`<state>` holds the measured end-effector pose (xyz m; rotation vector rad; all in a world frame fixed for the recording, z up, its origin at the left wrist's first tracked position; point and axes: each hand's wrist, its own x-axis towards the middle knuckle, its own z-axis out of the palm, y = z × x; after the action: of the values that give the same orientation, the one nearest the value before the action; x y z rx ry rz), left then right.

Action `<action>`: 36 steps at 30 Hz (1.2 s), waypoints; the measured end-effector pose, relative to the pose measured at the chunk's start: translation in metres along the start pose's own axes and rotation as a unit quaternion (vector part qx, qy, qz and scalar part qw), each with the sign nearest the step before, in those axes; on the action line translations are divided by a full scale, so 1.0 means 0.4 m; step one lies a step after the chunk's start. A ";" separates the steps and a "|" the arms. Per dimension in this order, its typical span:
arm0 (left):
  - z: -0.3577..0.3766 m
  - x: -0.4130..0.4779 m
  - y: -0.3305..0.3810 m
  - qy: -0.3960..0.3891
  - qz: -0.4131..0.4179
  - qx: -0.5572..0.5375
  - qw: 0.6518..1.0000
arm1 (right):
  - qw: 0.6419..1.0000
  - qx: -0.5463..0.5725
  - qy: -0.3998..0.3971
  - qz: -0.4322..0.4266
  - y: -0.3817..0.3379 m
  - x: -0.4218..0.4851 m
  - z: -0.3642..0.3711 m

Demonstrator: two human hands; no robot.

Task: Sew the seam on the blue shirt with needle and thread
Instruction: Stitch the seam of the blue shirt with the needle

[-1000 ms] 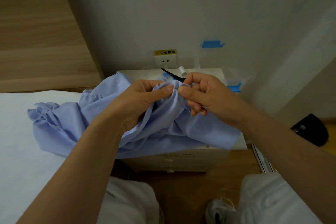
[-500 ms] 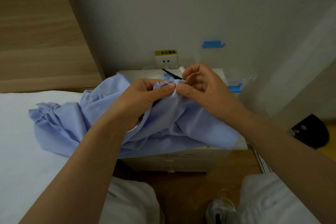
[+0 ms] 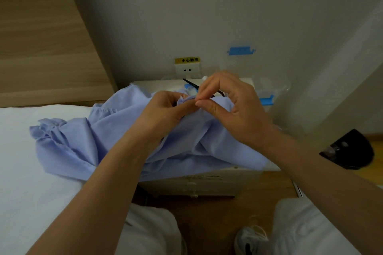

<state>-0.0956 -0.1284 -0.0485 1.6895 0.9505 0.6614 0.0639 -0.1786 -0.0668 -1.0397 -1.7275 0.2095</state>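
Both hands meet over a bunched fold of the shirt, each in a fine pinch.

The left thumb and forefinger (image 3: 187,103) pinch a small gathered fold of the shirt (image 3: 83,141), with the other fingers curled beneath the cloth. Touching them, the right thumb and forefinger (image 3: 209,107) press tip to tip, the remaining fingers arched loosely above. Whether they hold a needle cannot be told, as it is too small to see. The left hand (image 3: 163,111) comes in palm down from the lower left, and the right hand (image 3: 238,109) comes from the lower right with its wrist bent, over the cloth. From the pinch the shirt falls away below both hands, across the nightstand (image 3: 196,184) and left onto the bed (image 3: 31,182). Just behind the fingers lies a black tool (image 3: 189,84), and beyond it a socket (image 3: 187,69) on the wall.
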 end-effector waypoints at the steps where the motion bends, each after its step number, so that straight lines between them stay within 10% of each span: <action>1: 0.000 0.002 -0.004 0.010 -0.003 0.004 1.000 | 1.000 0.020 -0.001 0.019 -0.003 -0.003 0.000; 10: -0.018 0.016 -0.022 0.092 -0.043 -0.006 0.995 | 0.936 0.253 -0.133 0.206 -0.037 0.001 -0.037; 21: -0.038 0.030 -0.037 0.106 -0.061 -0.049 0.991 | 0.910 0.180 -0.215 0.307 -0.030 0.018 -0.085; 36: -0.033 0.013 -0.013 0.050 -0.038 -0.046 0.997 | 0.964 0.087 -0.095 0.234 -0.022 0.007 -0.043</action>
<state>-0.1049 -0.1165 -0.0496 1.5436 1.0332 0.7328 0.0736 -0.1877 -0.0525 -1.3163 -1.5709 0.7684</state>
